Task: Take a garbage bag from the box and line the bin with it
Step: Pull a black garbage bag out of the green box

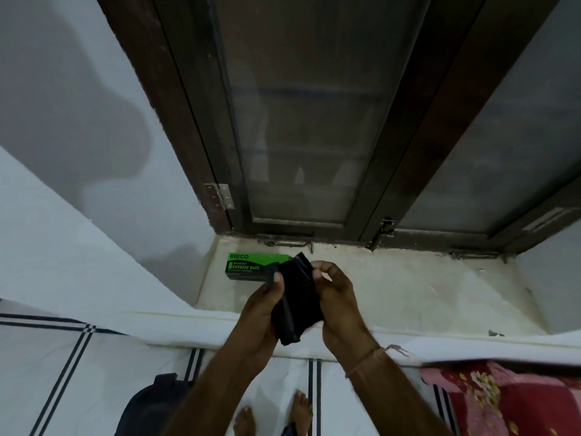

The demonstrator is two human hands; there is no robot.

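A folded black garbage bag is held up in front of me between both hands, above the edge of the window sill. My left hand pinches its left edge, thumb on top. My right hand grips its right side with curled fingers. Behind the bag, a green and black garbage bag box lies flat on the white sill, partly hidden by the bag. No bin is in view.
A dark wooden window frame with latches rises behind the sill. A white sheet with dark stripes covers the surface below, with a dark bag and a red floral cloth on it. Bare feet show at the bottom.
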